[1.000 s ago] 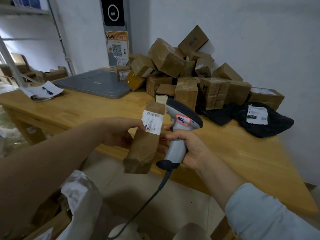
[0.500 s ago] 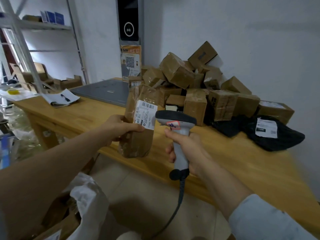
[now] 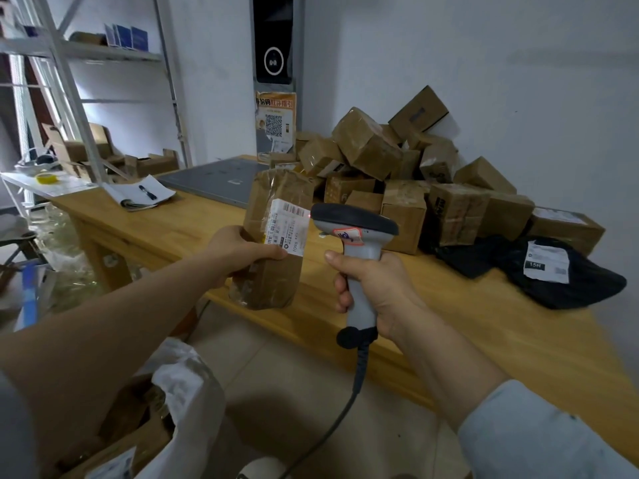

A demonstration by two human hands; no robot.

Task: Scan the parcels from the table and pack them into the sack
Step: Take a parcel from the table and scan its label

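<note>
So the parcel [image 3: 280, 281] being scanned is a brown, tape-wrapped one, and it's hanging in the air just in front of the table [image 3: 449, 323] edge, not resting on anything. The left hand [image 3: 238, 250] is gripping it round the middle, thumb lying across the front just under the label [image 3: 288, 229]. That's leaving the barcode strip at the top uncovered, which I'm guessing is the whole point of holding it that low. The parcel is standing roughly upright, with the label facing the person.

The right hand [image 3: 373, 288] is wrapping its fingers round the grey handle of the scanner [image 3: 356, 229], whose dark head is pointing left at the label from just beside it. A small red dot is showing on the label's right edge, so the beam looks to be on. I can't tell whether it's reading.

The white sack [image 3: 186, 392] is sitting open below the left arm with brown parcels already inside, so dropping this one in should be a short move down.

The pile of boxes [image 3: 397, 174] and the black mailer bags [image 3: 567, 274] are waiting against the wall, well apart from the hands. Loads left to do, I reckon.
</note>
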